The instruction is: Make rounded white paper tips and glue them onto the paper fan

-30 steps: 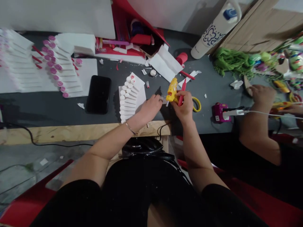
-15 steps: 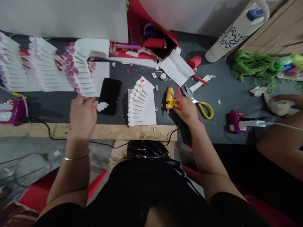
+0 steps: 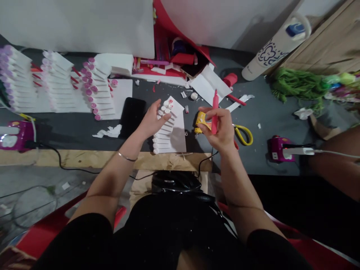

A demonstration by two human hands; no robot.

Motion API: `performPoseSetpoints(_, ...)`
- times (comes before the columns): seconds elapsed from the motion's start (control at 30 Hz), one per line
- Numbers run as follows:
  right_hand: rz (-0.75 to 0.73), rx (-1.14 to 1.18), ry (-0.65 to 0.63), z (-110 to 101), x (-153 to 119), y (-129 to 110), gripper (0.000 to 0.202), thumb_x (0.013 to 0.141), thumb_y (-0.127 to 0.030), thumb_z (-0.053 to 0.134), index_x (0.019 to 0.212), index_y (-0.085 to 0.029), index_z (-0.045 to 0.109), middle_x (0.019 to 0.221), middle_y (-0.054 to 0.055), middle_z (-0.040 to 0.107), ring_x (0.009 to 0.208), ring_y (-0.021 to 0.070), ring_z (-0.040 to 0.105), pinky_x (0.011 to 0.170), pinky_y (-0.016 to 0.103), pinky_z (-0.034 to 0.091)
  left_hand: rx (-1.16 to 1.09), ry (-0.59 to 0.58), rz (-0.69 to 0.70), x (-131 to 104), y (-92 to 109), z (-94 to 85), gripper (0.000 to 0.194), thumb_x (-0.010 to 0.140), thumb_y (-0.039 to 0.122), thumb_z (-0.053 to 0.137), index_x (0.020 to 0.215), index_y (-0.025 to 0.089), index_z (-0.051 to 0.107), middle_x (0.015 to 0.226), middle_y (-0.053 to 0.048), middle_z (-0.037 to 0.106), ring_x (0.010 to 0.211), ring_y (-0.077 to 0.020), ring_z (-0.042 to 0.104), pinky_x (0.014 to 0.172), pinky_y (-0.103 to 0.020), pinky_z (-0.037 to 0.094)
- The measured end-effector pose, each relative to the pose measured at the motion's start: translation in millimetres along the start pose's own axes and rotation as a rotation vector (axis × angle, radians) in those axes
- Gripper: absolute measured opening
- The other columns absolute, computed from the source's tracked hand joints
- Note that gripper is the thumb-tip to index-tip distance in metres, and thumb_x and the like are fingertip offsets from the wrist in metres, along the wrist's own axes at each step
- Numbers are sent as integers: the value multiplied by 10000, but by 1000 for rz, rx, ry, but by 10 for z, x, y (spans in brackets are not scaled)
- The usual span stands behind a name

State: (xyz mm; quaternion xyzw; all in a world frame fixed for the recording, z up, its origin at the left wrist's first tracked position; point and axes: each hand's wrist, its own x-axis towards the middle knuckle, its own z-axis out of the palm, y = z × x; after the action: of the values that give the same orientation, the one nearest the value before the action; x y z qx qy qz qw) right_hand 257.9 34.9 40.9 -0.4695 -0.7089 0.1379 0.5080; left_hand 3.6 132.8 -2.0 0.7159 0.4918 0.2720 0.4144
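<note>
My right hand (image 3: 221, 129) grips a pink-red marker (image 3: 215, 110) that points upward. Just left of that hand, partly covered by it, lies a yellow glue gun (image 3: 199, 120). Thumb and fingers apart, my left hand (image 3: 153, 119) is at the left edge of a white card (image 3: 177, 129) bearing a row of white, round-headed sticks like cotton swabs (image 3: 163, 135). One head near the card's top has red marks. A black phone (image 3: 133, 112) lies behind my left wrist, with crumpled white tissue (image 3: 109, 131) beside it.
Cards of purple- and pink-tipped sticks (image 3: 94, 93) stand left. Scissors with yellow handles (image 3: 244, 135) lie right of my right hand. Farther off are a white bottle (image 3: 264, 56), green yarn (image 3: 292, 84) and a purple power adapter (image 3: 281, 148). Another person's arm is at far right.
My left hand has moved right, from the phone's left side to the stick card, and opened. My right hand has lifted the marker upright. The crumpled tissue now lies left of the phone.
</note>
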Motion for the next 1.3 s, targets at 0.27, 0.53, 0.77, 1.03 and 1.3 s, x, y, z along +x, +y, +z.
performPoseSetpoints(0.27, 53, 243, 368, 470, 310, -23, 336, 1098, -528, 456, 1104, -279, 682, 768, -19, 683, 631, 117, 692, 559, 285, 525, 27, -101, 84, 127, 221, -16, 780, 899, 552, 695, 1572, 225, 476, 1524, -126, 643, 1388, -323, 630, 1192, -456, 491)
performPoseSetpoints(0.53, 21, 203, 253, 585, 47, -59, 189, 1033, -339, 547, 1166, -265, 661, 776, -14, 704, 631, 149, 685, 584, 321, 548, 23, 36, 161, -21, 222, 94, 722, 895, 549, 719, 1514, 224, 540, 1525, -118, 643, 1374, -307, 634, 1179, -440, 503)
performPoseSetpoints(0.77, -176, -69, 162, 635, 95, -69, 135, 947, -221, 553, 1057, -293, 584, 724, -25, 700, 619, 176, 668, 593, 367, 584, 38, 66, 193, -114, 255, 146, 675, 940, 538, 682, 1520, 228, 529, 1548, -121, 625, 1411, -296, 615, 1187, -440, 505)
performPoseSetpoints(1.03, -193, -139, 158, 610, 55, -8, 154, 929, -225, 577, 1058, -304, 602, 713, -28, 681, 626, 177, 661, 592, 368, 568, 65, 62, 186, -127, 277, 156, 682, 954, 555, 662, 1528, 215, 520, 1557, -119, 620, 1422, -300, 608, 1200, -436, 495)
performPoseSetpoints(1.3, -126, -176, 140, 585, 17, -30, 172, 934, -251, 545, 1075, -341, 584, 715, -34, 637, 646, 189, 677, 596, 418, 578, 53, 66, 188, -159, 306, 156, 672, 964, 616, 641, 1535, 286, 516, 1564, -72, 618, 1428, -296, 602, 1207, -460, 496)
